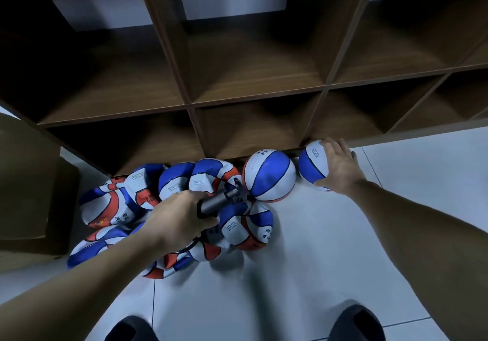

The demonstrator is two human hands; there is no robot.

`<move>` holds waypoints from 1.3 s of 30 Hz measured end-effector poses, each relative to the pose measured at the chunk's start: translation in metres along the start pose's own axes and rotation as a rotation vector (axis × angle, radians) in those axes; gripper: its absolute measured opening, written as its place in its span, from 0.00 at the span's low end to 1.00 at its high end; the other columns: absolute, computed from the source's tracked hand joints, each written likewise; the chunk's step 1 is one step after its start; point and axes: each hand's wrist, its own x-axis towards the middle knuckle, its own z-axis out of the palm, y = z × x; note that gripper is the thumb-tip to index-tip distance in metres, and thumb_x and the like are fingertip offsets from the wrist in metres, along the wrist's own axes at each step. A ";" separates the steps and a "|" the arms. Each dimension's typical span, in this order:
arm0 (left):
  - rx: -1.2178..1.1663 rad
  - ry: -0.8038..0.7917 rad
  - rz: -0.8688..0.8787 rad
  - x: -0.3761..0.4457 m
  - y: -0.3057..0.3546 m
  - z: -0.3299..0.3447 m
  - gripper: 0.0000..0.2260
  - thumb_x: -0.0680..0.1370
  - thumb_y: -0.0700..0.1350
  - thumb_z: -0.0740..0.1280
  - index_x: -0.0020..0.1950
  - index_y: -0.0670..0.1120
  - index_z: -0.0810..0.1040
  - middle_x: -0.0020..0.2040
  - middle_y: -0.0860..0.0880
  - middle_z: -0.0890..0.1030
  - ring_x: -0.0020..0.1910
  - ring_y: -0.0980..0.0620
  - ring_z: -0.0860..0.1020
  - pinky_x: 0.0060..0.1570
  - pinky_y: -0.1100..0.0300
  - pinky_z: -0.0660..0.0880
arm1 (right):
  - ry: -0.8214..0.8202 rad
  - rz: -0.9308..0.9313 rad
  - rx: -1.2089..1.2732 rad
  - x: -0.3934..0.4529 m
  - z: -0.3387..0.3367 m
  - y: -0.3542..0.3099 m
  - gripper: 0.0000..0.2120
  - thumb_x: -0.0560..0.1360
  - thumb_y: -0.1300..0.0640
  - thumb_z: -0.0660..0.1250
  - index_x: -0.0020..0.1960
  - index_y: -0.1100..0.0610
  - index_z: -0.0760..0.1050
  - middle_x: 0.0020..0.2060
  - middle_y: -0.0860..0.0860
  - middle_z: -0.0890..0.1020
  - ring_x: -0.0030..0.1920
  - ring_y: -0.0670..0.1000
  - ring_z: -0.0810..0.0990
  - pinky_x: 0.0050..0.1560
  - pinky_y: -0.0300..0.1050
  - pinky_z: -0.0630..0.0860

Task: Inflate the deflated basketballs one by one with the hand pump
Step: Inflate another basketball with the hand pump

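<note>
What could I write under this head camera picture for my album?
Left hand holds the pump while right hand rests on a full ball.

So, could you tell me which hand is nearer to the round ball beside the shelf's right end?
Right. The right hand rests on that ball; the left hand grips the pump over the flat balls.

Person, head view: two bare forearms, no sleeves visible, no watch or rings seen. Left hand (182,216) and right hand (336,166) ungloved. Dark rounded shoes, left shoe (132,328), right shoe (353,323), below the hands.
</note>
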 end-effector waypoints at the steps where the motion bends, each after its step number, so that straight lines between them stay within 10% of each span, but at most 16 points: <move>1: 0.015 0.008 -0.003 0.001 0.000 -0.001 0.10 0.77 0.56 0.76 0.47 0.57 0.77 0.35 0.55 0.82 0.35 0.58 0.81 0.37 0.50 0.79 | -0.006 0.003 -0.007 0.000 0.000 0.001 0.62 0.60 0.45 0.87 0.84 0.51 0.54 0.84 0.48 0.55 0.85 0.58 0.48 0.79 0.62 0.59; 8: 0.037 0.080 -0.061 0.003 -0.005 -0.014 0.12 0.77 0.57 0.76 0.46 0.56 0.74 0.37 0.54 0.82 0.37 0.54 0.81 0.37 0.52 0.78 | 0.079 -0.009 0.022 -0.013 -0.016 -0.007 0.61 0.61 0.43 0.87 0.84 0.53 0.57 0.80 0.55 0.62 0.82 0.61 0.58 0.78 0.65 0.62; 15: 0.060 0.074 -0.082 -0.010 -0.016 -0.028 0.12 0.76 0.56 0.76 0.50 0.54 0.75 0.41 0.52 0.81 0.40 0.49 0.80 0.40 0.51 0.78 | 0.228 -0.256 0.116 -0.102 -0.008 -0.075 0.15 0.76 0.49 0.76 0.57 0.57 0.80 0.52 0.54 0.78 0.54 0.61 0.78 0.55 0.56 0.76; 22: -0.018 0.143 -0.025 -0.030 -0.027 -0.041 0.09 0.79 0.49 0.75 0.49 0.52 0.75 0.39 0.51 0.81 0.38 0.49 0.81 0.37 0.52 0.77 | -0.121 -0.212 0.253 -0.152 0.048 -0.196 0.32 0.67 0.27 0.70 0.58 0.50 0.79 0.52 0.46 0.79 0.54 0.51 0.78 0.54 0.52 0.78; 29: 0.014 0.115 -0.017 -0.051 -0.054 -0.035 0.09 0.78 0.49 0.75 0.51 0.53 0.74 0.41 0.51 0.80 0.40 0.48 0.80 0.40 0.51 0.78 | -0.126 0.034 0.450 -0.157 0.077 -0.220 0.07 0.78 0.56 0.71 0.45 0.52 0.74 0.41 0.49 0.80 0.45 0.57 0.80 0.39 0.47 0.69; 33: 0.043 0.102 -0.010 -0.053 -0.062 -0.035 0.09 0.79 0.49 0.74 0.52 0.52 0.75 0.41 0.51 0.80 0.41 0.48 0.80 0.41 0.50 0.79 | -0.125 0.031 0.406 -0.162 0.068 -0.205 0.02 0.81 0.57 0.66 0.52 0.51 0.77 0.49 0.50 0.84 0.50 0.57 0.82 0.47 0.50 0.78; 39: 0.023 0.076 0.050 -0.047 -0.044 -0.036 0.09 0.78 0.47 0.74 0.51 0.50 0.75 0.40 0.49 0.81 0.40 0.47 0.81 0.40 0.49 0.79 | -0.199 0.054 0.547 -0.175 0.053 -0.191 0.20 0.87 0.60 0.55 0.78 0.57 0.70 0.73 0.54 0.74 0.73 0.56 0.72 0.73 0.50 0.70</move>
